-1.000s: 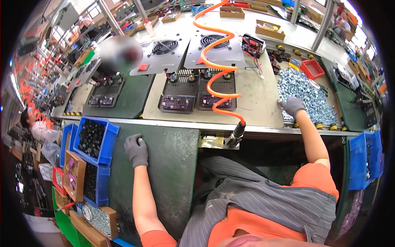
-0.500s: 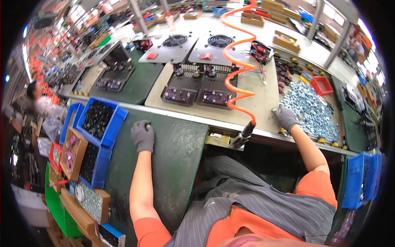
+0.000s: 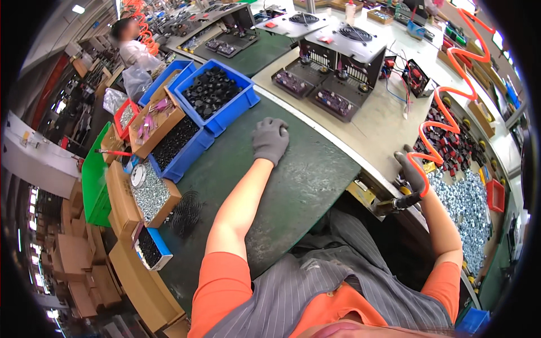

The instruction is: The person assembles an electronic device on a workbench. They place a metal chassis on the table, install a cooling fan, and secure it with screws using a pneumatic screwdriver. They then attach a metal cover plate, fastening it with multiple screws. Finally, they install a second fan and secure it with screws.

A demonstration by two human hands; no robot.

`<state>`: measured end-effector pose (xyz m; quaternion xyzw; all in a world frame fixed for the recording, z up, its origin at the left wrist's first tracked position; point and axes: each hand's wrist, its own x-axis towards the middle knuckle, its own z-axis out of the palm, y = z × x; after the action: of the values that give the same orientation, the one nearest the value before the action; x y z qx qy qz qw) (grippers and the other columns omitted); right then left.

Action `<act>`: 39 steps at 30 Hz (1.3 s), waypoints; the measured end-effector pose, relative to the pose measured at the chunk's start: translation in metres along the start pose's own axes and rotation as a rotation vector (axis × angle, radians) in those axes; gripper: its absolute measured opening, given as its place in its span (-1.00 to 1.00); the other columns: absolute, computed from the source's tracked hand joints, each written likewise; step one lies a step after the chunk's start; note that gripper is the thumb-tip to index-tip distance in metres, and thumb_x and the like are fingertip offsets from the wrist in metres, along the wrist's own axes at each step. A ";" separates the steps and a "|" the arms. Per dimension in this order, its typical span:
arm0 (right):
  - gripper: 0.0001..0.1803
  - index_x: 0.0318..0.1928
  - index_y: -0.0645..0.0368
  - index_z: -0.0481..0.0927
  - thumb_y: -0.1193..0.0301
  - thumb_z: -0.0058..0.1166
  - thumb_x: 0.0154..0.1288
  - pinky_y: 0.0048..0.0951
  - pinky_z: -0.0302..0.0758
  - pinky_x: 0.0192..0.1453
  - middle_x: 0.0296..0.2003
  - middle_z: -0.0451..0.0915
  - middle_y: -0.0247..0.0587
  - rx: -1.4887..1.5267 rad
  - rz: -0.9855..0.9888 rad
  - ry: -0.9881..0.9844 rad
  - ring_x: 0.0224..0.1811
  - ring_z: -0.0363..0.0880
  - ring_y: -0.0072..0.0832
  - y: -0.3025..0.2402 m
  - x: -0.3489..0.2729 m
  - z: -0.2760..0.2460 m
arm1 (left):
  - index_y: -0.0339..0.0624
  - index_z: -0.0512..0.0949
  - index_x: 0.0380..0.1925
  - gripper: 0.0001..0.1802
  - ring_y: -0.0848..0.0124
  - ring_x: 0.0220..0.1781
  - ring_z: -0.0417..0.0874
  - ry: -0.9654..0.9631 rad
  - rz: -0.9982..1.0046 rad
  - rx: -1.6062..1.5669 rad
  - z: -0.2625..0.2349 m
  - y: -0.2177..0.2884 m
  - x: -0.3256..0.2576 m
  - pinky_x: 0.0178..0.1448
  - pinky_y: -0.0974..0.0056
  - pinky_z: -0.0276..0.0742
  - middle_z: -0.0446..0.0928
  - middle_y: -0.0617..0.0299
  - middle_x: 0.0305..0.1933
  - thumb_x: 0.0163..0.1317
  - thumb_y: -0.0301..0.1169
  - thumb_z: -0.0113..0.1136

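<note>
My left hand (image 3: 269,141), in a grey glove, rests on the dark green tabletop (image 3: 293,186) with its fingers curled; what they hold, if anything, is hidden. My gloved right hand (image 3: 414,173) is over the edge of the beige work board (image 3: 386,135), its fingers stretched out and apart. The orange coiled hose (image 3: 433,152) crosses in front of that hand and runs down to a dark power screwdriver (image 3: 399,203) just below it. Beyond my hands stand two dark metal cases (image 3: 352,84) with purple circuit boards (image 3: 332,102) and raised silver fan panels (image 3: 344,45).
At left, a blue bin (image 3: 239,106) holds black round parts, beside a second blue bin (image 3: 194,153) and a cardboard box of screws (image 3: 152,197). At right lie a heap of silvery screws (image 3: 459,208), red-and-black parts (image 3: 445,138) and a red tray (image 3: 495,196). A person (image 3: 135,53) sits farther left.
The view has swung left, so the bench appears shifted rightward and turned. My right hand has moved from beside the screw heap to the hose above the screwdriver. My left hand stays curled on the tabletop.
</note>
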<state>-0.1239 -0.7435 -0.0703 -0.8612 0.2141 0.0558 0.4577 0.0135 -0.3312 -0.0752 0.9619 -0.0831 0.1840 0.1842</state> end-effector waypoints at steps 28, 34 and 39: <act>-0.54 0.18 -0.01 0.48 0.33 -0.01 0.23 -0.15 0.30 0.31 0.19 0.39 -0.09 -0.988 -0.467 0.081 0.27 0.32 -0.11 0.053 0.043 -0.039 | -0.10 0.65 -0.30 -0.85 0.20 -0.06 0.54 -0.004 0.122 -0.191 0.009 -0.022 0.005 0.13 0.17 0.44 0.55 0.13 -0.17 0.12 -0.47 0.16; -0.67 0.00 0.06 0.53 0.27 0.08 0.24 -0.20 0.42 0.15 0.03 0.48 -0.06 -0.574 -0.448 0.174 0.07 0.49 -0.15 0.051 0.035 -0.060 | -0.16 0.64 -0.30 -0.85 0.19 -0.04 0.54 -0.010 0.192 -0.177 0.008 -0.022 0.008 0.16 0.17 0.42 0.55 0.11 -0.16 0.13 -0.48 0.14; -0.63 -0.16 0.16 0.61 0.10 0.02 0.34 -0.25 0.51 -0.02 -0.32 0.65 0.01 -0.037 -0.192 0.403 -0.19 0.63 -0.14 0.098 0.005 -0.140 | -0.21 0.62 -0.28 -0.84 0.19 -0.05 0.54 -0.030 0.226 -0.191 0.011 -0.032 0.010 0.15 0.17 0.42 0.56 0.08 -0.16 0.14 -0.47 0.14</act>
<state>-0.1747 -0.9062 -0.0661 -0.8795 0.2171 -0.1572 0.3932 0.0338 -0.3065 -0.0913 0.9272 -0.2109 0.1805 0.2516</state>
